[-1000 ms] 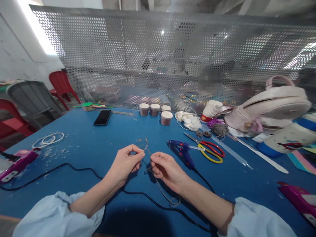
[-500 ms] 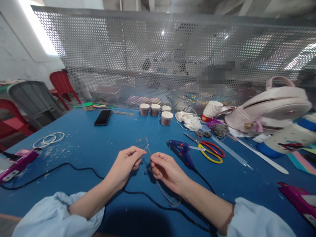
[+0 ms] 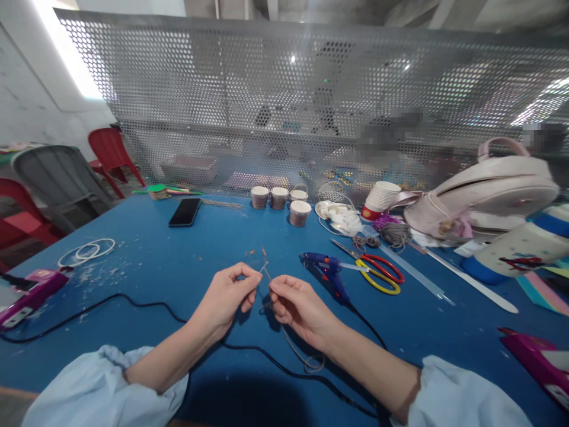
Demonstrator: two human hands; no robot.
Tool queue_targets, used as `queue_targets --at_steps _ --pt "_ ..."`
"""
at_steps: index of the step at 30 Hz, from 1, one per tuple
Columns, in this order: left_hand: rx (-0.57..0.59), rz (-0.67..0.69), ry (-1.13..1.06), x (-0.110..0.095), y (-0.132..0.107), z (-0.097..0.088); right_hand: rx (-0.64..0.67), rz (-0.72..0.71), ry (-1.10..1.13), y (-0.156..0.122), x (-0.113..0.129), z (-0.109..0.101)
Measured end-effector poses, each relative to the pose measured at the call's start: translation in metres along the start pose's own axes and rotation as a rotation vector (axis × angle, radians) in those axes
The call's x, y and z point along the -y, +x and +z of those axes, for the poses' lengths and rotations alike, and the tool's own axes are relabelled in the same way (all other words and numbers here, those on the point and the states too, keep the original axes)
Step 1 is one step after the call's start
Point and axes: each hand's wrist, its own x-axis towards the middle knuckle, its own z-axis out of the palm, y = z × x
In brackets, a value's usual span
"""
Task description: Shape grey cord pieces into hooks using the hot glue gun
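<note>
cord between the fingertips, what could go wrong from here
The cord is pinched only at the fingertips of the left hand and right hand, so it may slip out. Its slack loops by the cable near the right forearm and could snag there. The glue gun sits close to the right hand; a bump is possible.

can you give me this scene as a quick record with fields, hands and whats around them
setting: blue table before a perforated metal screen
left hand: grip pinched on thin cord
right hand: grip pinched on the same cord, close beside the left
cord tail: trails from right hand to a loop near the wrist
nearest tools: blue glue gun, scissors, both right of the hands
further back: phone, paper cups
</note>
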Motion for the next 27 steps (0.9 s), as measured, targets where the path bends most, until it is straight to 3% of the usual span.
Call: queue_targets --at_steps 20,27 --pt "-0.058 -0.026 0.022 0.0024 -0.0002 0.0001 0.008 0.006 0.011 0.0002 -0.0003 0.0001" --pt "-0.037 -0.05 -0.096 0.0011 -0.0025 0.0014 0.013 0.005 0.01 0.0015 -0.0023 -0.002"
